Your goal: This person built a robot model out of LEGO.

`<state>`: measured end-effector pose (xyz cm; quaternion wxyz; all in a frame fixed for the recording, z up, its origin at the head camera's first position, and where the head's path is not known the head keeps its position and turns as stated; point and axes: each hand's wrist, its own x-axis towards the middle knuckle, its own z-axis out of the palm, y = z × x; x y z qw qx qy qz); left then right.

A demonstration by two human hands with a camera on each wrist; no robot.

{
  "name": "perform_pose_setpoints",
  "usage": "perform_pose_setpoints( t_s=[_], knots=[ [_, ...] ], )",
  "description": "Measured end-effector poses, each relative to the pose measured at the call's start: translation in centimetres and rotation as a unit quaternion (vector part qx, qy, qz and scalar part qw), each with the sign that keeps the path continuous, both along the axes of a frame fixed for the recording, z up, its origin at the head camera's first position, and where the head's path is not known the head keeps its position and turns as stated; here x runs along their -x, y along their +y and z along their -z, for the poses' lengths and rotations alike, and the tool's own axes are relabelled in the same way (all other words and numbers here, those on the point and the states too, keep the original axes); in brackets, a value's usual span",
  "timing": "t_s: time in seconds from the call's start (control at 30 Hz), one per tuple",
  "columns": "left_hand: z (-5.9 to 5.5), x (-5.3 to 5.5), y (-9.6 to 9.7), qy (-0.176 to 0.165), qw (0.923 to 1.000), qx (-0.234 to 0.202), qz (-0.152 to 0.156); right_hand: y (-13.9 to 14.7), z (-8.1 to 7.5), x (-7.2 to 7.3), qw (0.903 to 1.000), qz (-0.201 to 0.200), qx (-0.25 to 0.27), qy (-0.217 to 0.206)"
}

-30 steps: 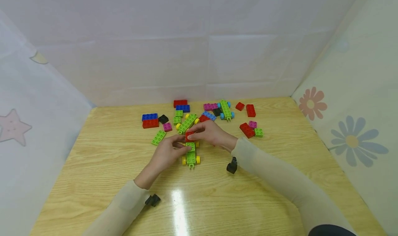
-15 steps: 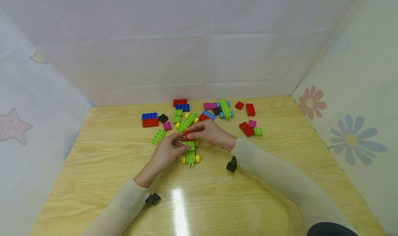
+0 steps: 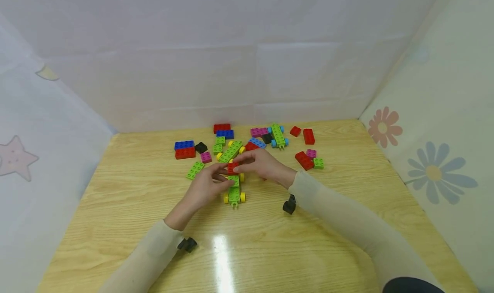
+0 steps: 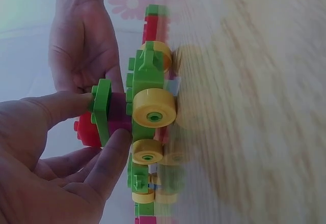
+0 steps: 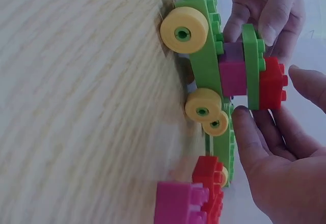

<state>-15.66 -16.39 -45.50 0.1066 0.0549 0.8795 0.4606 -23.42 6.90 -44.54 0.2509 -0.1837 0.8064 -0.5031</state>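
On the wooden table (image 3: pixel 332 224) stands a green wheeled base (image 3: pixel 233 193) with yellow wheels. On it sit a pink brick (image 5: pixel 233 74), a green plate (image 5: pixel 250 66) and a red brick (image 3: pixel 232 168) on top. My left hand (image 3: pixel 216 177) pinches the stack from the left, index fingertip on the green plate (image 4: pixel 102 109) and thumb under the pink brick. My right hand (image 3: pixel 251 162) grips the red brick (image 5: pixel 272 84) from the right, thumb below it and fingers over its studs.
Loose bricks lie behind the hands: a blue-on-red stack (image 3: pixel 185 149), a second yellow-wheeled green base (image 3: pixel 230 150), a blue-wheeled green base (image 3: pixel 278 135), red bricks (image 3: pixel 304 160), a green plate (image 3: pixel 196 170). White panels wall the table on three sides.
My left fingers have crept up a little against the stack under the red brick. Both hands stay on the small car, which has barely moved.
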Motion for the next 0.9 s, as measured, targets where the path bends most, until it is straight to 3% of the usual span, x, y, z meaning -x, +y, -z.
perform_pose_setpoints(
  t_s=[0.3,0.9],
  knots=[
    [-0.1,-0.1,-1.5,-0.001,0.9998,0.017,-0.007,1.8,-1.2,0.2,0.9997,-0.023,0.008,0.003],
    [-0.7,-0.5,-6.0,-0.002,0.9986,0.052,-0.009,3.8,-1.5,0.8,0.9991,0.021,0.026,-0.026]
  ],
)
